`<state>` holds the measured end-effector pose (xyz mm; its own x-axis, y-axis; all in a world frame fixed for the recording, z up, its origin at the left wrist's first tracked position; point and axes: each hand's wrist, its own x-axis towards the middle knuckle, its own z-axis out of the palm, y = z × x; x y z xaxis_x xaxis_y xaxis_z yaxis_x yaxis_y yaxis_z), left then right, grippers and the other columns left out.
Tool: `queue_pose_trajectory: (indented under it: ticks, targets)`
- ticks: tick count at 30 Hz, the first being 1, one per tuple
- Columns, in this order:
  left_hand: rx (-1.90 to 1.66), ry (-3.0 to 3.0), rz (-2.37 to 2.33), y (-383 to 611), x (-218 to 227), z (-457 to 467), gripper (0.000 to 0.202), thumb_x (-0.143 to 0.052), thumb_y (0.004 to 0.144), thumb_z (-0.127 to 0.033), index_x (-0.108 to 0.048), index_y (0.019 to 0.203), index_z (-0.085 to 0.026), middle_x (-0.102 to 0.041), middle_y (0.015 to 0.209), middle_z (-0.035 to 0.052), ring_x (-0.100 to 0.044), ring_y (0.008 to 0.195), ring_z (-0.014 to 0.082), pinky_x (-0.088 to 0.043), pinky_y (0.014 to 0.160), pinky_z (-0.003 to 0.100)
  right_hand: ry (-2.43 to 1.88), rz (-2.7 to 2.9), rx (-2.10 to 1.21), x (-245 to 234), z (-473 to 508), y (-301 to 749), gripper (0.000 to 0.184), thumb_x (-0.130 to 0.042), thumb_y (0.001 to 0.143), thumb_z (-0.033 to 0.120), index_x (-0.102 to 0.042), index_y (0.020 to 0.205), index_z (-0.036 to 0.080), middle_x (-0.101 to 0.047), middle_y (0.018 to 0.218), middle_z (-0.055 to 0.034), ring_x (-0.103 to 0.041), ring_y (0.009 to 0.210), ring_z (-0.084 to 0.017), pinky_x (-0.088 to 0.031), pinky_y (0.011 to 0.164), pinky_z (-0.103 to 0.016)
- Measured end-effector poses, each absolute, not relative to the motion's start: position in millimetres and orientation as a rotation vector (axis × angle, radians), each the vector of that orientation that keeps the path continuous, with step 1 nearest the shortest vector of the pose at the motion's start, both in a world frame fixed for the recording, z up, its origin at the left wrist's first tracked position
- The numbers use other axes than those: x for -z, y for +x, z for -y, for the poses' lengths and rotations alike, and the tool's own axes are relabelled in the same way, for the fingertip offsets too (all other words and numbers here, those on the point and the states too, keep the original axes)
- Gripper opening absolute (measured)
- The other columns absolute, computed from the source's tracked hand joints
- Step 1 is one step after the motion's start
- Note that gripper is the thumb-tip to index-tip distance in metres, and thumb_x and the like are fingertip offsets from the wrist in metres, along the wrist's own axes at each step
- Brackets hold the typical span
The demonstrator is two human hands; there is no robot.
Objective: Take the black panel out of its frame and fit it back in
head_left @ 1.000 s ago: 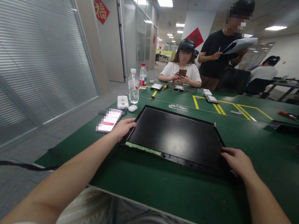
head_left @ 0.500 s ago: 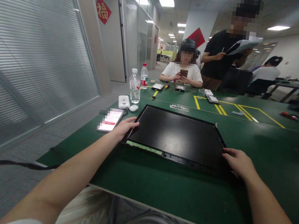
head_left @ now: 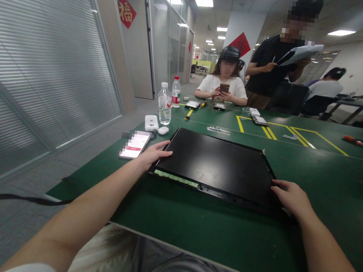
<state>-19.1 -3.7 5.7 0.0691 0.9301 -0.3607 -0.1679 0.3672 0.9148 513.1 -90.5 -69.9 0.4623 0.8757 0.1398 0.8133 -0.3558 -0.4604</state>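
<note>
A flat black display panel [head_left: 220, 164] lies in a thin black frame on the green table, screen side up. Its left edge looks slightly raised over the frame. A green strip [head_left: 175, 179] runs along part of the near edge. My left hand [head_left: 152, 155] grips the left edge, thumb on top and fingers along the side. At the near right corner, my right hand [head_left: 291, 197] holds the other edge, its lower fingers partly hidden underneath.
Left of the panel are a lit phone [head_left: 135, 144], a white power bank [head_left: 151, 123], a white rounded case [head_left: 163, 130] and two water bottles [head_left: 164, 106]. Hard drives [head_left: 192, 104] and yellow tape lines [head_left: 271, 123] are farther back. A seated person [head_left: 223, 85] and a standing person [head_left: 272, 67] face the table.
The panel's left side has risen slightly and now covers more of the frame's left border. My left thumb lies a little farther onto the panel. My right hand stays nearly in place.
</note>
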Motion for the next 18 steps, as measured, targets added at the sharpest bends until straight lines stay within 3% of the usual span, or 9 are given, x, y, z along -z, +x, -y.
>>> queue_pose_trajectory:
  ticks: [11,18]
  targets:
    - [-0.945,0.861,-1.139,-21.9,-0.4,0.7,0.087,-0.091,0.076,0.003,-0.070,0.158,-0.016,-0.090,0.111,0.0117,-0.086,0.075,0.0231,-0.072,0.074,0.032,-2.247,1.443,-0.156,73.8,89.7,518.1,0.037,-0.075,0.080,0.043,-0.092,0.108,0.024,-0.086,0.118,-0.0167,-0.081,0.112,-0.042,-0.067,0.096,-0.055]
    - [-0.959,0.964,-1.079,-25.8,9.0,-3.1,0.071,-0.098,0.068,-0.001,-0.083,0.135,-0.018,-0.091,0.110,0.0088,-0.087,0.090,0.0280,-0.071,0.082,0.035,-2.280,1.439,-0.197,69.5,90.1,517.4,0.035,-0.075,0.082,0.042,-0.091,0.106,0.024,-0.086,0.117,-0.0167,-0.081,0.115,-0.043,-0.066,0.100,-0.057]
